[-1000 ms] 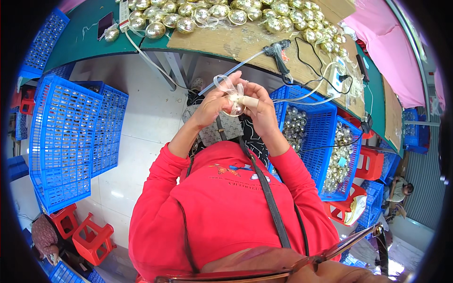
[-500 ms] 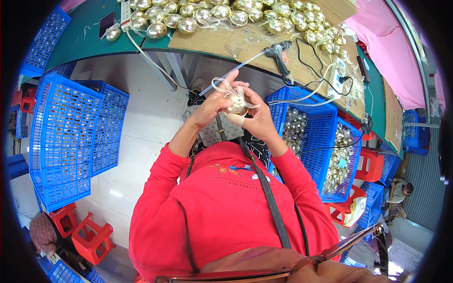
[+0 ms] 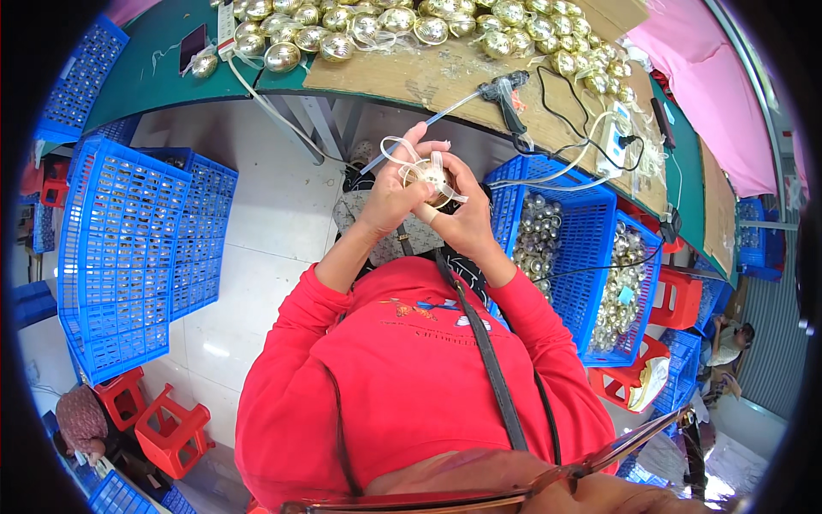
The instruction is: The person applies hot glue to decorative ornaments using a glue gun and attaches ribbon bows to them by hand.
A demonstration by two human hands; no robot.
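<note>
In front of my chest, both hands hold a gold bauble (image 3: 443, 199) topped by a white ribbon bow (image 3: 435, 174). My left hand (image 3: 390, 199) closes on the bauble from the left, its thumb pressed on the bow's middle and its fingers behind. A ribbon loop stands up beside its fingers. Around the right side of the bauble curls my right hand (image 3: 469, 221), with a pale wrap on its thumb. The undersides of the bauble and some fingertips are hidden.
A glue gun (image 3: 503, 96) with a long glue stick lies at the table's edge, near a power strip (image 3: 613, 141) and cables. Many gold baubles (image 3: 394, 21) cover the table's back. Blue crates (image 3: 604, 295) of baubles stand right; more blue crates (image 3: 120, 257) stand left, near red stools (image 3: 174, 428).
My left thumb has come down onto the bow's middle, and the bauble has turned to show more of the bow. Both hands stay in about the same place.
</note>
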